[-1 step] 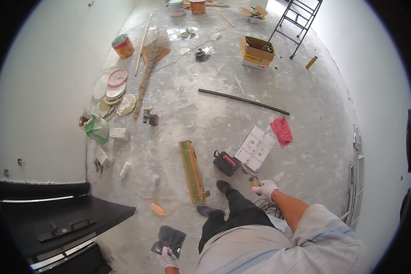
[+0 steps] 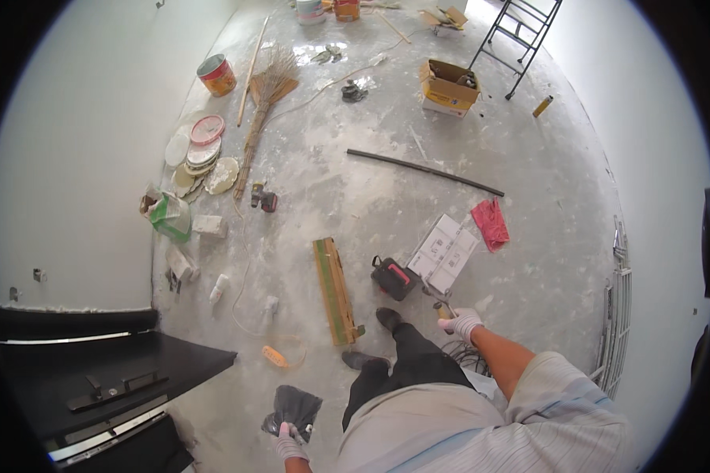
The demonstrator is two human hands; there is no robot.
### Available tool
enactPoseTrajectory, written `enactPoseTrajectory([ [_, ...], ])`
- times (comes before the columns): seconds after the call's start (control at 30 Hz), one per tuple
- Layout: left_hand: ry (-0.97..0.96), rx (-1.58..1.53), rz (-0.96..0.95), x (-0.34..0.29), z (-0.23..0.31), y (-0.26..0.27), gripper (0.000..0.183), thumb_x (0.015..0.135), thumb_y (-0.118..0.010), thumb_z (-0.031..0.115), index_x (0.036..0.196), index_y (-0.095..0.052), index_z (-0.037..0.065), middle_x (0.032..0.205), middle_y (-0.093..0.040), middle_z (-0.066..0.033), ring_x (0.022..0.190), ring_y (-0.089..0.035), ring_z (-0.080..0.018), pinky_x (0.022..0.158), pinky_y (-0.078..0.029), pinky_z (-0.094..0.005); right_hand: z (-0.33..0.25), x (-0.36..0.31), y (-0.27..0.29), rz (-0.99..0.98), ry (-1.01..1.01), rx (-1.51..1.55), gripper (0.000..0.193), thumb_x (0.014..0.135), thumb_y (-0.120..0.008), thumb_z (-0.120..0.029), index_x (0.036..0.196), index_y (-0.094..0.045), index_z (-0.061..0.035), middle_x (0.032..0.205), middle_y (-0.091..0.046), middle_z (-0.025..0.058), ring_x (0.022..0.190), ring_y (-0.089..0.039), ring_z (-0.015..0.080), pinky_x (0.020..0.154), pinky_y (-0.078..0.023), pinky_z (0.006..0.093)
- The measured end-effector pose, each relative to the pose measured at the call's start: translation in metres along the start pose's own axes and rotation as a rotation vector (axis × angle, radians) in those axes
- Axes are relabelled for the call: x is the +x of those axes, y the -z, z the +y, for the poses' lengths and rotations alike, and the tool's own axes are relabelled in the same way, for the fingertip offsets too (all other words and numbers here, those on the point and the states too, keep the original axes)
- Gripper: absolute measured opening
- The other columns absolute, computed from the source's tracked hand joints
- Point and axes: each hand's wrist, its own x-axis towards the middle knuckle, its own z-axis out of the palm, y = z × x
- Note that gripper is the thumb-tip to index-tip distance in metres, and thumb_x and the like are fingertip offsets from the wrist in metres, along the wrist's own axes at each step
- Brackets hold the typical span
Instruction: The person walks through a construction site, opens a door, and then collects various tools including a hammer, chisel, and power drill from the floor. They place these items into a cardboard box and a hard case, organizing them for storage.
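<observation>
My left hand [image 2: 289, 446], in a pale glove with pink fingertips, is closed on a dark, thin plastic bag [image 2: 298, 406] low in the picture. Something small and pale shows at the bag's side. Ahead of me to the right, my gloved right hand [image 2: 462, 322] is closed round a tool with a metal end and a tan part [image 2: 441, 309]; its exact kind is unclear. Just beyond that hand lie a white printed carton [image 2: 443, 254] and a black tool case [image 2: 394, 278] with a red strip. A long brown cardboard box [image 2: 334, 292] rests left of my feet.
Coiled cable [image 2: 467, 356] lies by my right leg. A black door-like panel [image 2: 126, 378] juts in at left. Farther off are a cordless drill [image 2: 263, 197], a dark bar [image 2: 426, 172], a pink cloth [image 2: 491, 225], a broom [image 2: 254, 142], an open carton [image 2: 450, 85] and a ladder [image 2: 521, 47].
The whole view has shifted slightly, so the floor things sit a little farther right and higher. Both hands keep their hold.
</observation>
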Motion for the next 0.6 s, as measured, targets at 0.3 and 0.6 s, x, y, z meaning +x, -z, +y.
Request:
enactPoseTrajectory([
  [0.3,-0.046,-0.12,0.125,-0.007,-0.016,0.011,0.013,0.09,-0.069,0.011,0.08,-0.06,0.009,0.063,-0.059,-0.0048,0.047,-0.05,-0.0152,0.042,-0.036,-0.029,-0.001,0.036,-0.001,0.034,0.1,0.045,0.049,0.076,-0.083,-0.045,0.1,-0.076,-0.0027,0.08,-0.074,0.0079,0.072,-0.066,0.0155,0.072,-0.053,0.0344],
  [0.6,0.003,-0.278,0.306,-0.034,-0.059,0.047,0.021,0.087,-0.075,0.013,0.104,-0.065,0.007,0.074,-0.063,-0.0016,0.055,-0.055,-0.0144,0.049,-0.044,-0.03,-0.096,0.008,-0.002,-0.016,0.139,0.035,0.036,0.08,-0.086,-0.028,0.102,-0.074,-0.0019,0.084,-0.07,0.0014,0.075,-0.061,0.0097,0.072,-0.051,0.0313],
])
